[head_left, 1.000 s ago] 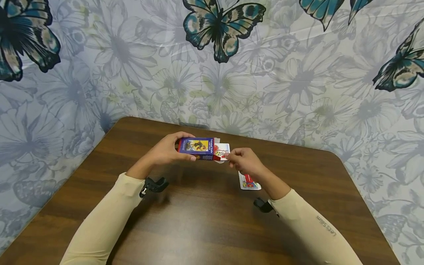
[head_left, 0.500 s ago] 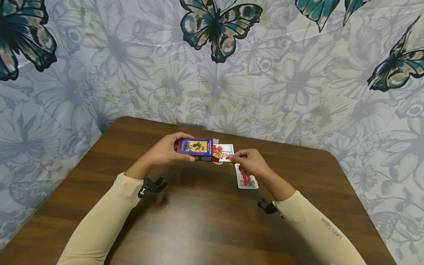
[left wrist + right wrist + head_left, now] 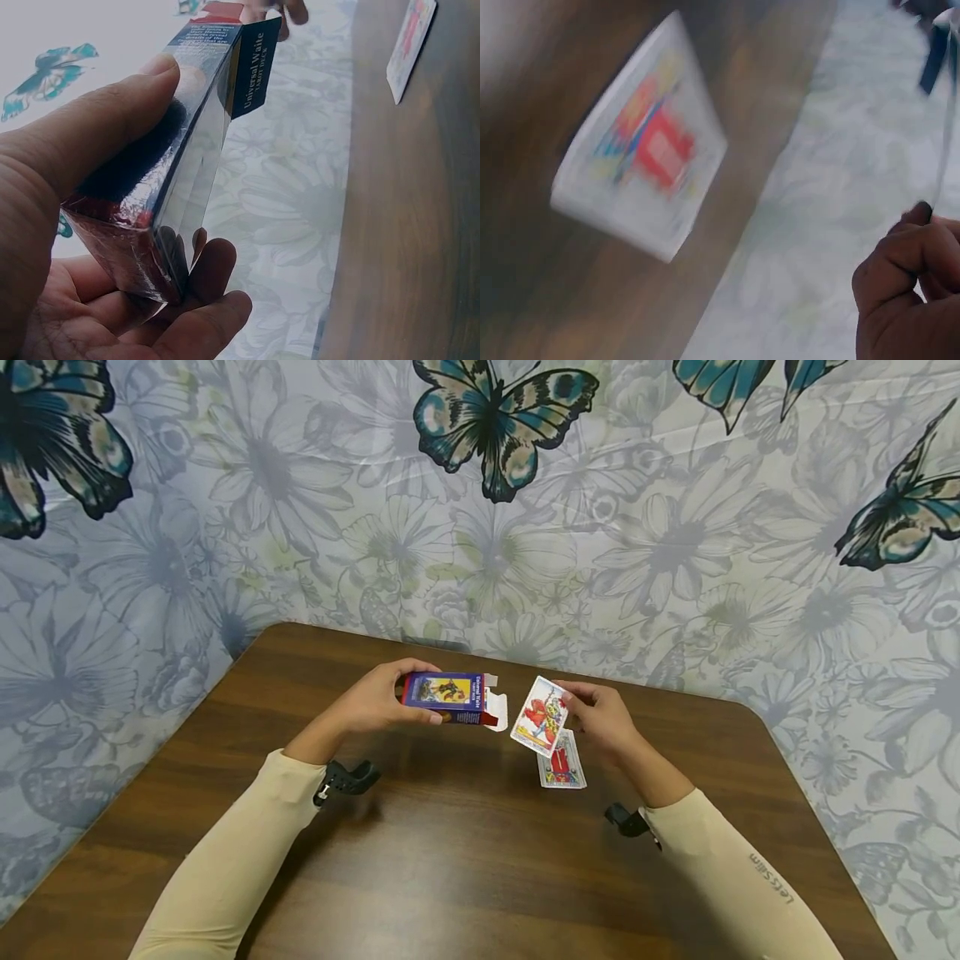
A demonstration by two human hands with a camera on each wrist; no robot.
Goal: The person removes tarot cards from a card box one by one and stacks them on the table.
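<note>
My left hand (image 3: 375, 697) grips a blue and red tarot card box (image 3: 444, 697), thumb on the near side and fingers behind. The box's flaps stand open at its right end; "Universal Waite Tarot Deck" is printed on one flap (image 3: 255, 69) in the left wrist view. In my right hand (image 3: 603, 714) a tarot card (image 3: 542, 717) with a red and yellow picture is pinched at its right edge, tilted, just right of the box and apart from it. Below it on the table lies a small stack of tarot cards (image 3: 562, 768), face up, partly covered by the held card in the head view.
The brown wooden table (image 3: 450, 860) reaches back to a floral cloth (image 3: 315, 568) with printed butterflies. A dark band with a camera mount (image 3: 348, 778) sits on the left wrist, another (image 3: 627, 820) on the right.
The right hand has drawn the card out of the box and moved it rightward, turning it to a slant above the stack. The left hand and box have stayed nearly still.
</note>
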